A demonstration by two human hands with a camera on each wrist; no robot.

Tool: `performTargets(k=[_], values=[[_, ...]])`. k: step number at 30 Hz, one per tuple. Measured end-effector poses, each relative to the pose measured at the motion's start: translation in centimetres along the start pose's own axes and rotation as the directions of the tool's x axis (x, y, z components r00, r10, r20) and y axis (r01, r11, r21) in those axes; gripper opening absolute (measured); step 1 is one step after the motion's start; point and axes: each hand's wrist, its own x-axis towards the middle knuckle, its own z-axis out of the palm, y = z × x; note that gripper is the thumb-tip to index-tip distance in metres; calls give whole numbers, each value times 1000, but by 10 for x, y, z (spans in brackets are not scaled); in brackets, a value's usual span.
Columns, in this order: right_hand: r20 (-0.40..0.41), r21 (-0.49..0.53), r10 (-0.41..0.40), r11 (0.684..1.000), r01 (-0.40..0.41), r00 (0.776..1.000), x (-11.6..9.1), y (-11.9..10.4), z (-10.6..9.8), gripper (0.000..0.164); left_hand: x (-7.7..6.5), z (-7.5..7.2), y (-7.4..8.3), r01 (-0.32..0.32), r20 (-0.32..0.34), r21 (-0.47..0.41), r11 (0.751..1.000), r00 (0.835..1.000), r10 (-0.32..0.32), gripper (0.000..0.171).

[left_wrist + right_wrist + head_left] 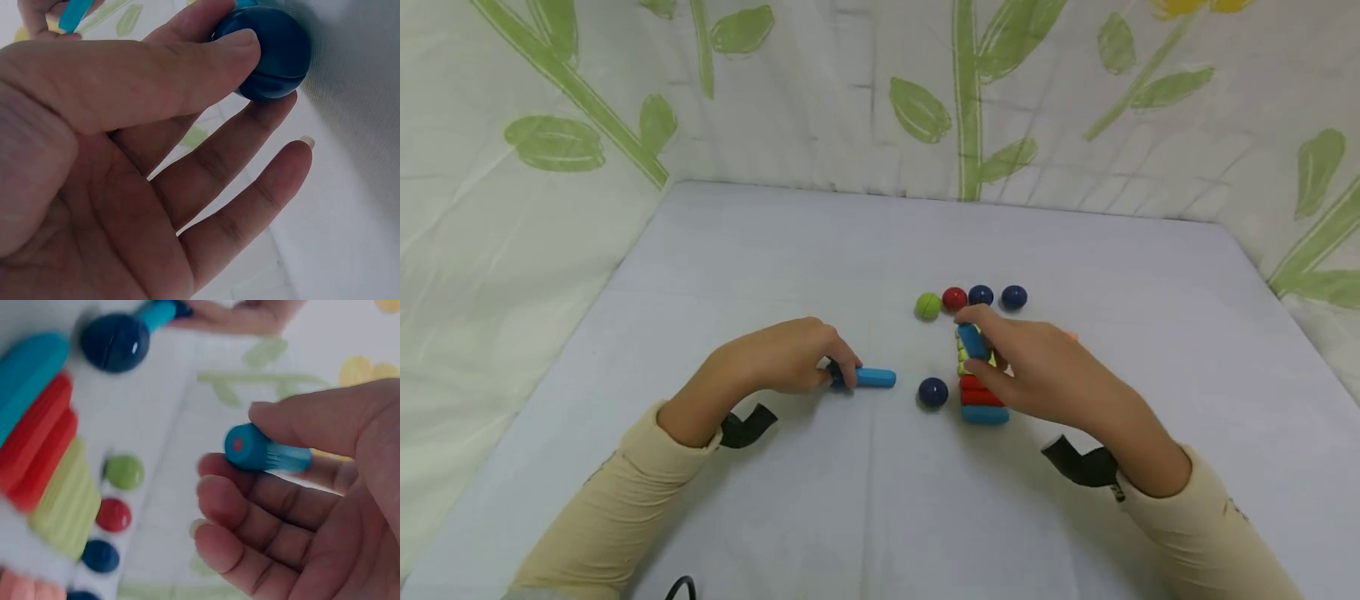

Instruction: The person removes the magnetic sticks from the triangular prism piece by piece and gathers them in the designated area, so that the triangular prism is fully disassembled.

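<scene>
My left hand [790, 354] pinches a dark blue ball [275, 53] between thumb and fingertips, low over the table. A light blue stick [877, 377] extends from the ball's side; whether the two are joined is hidden by the fingers. My right hand [1037, 362] holds another light blue stick [247, 447] between thumb and fingers, its round end showing a small reddish spot. Beneath that hand lies a row of sticks: yellow-green sticks [65, 503], red sticks [981, 390] and a light blue one [985, 414]. Between the hands sits a loose dark blue ball [933, 392].
Behind the row of sticks stand a green ball [928, 306], a red ball [954, 299] and two dark blue balls [1014, 297]. Orange-pink sticks [31, 587] lie beyond the yellow-green ones. A white cloth with painted leaves [917, 108] hangs behind the white table [760, 242].
</scene>
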Motion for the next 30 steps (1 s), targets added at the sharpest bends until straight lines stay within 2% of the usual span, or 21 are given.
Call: performTargets(k=[5, 11, 17, 23, 30], values=[[59, -4, -23, 1000, 23, 998, -20, 11, 2, 37, 0, 0, -1, 7, 5, -8, 1000, 1000, -7, 36], [173, -7, -6, 1000, 7, 985, -36, 8, 13, 25, 0, 0, -1, -3, 1, 4, 1000, 1000, 3, 35], [248, -39, -5, 999, 16, 969, -39, 3, 24, 30, 1, 1, -1, 0, 0, 5, 1000, 1000, 0, 35], [238, -94, -3, 995, 27, 971, -37, 0, 32, 29, 2, 2, 0, 9, -1, 8, 1000, 1000, -9, 34], [208, -140, 45, 990, -16, 977, -34, -2, 34, 28, 0, 1, 1, 9, -1, 7, 1000, 1000, -9, 34]])
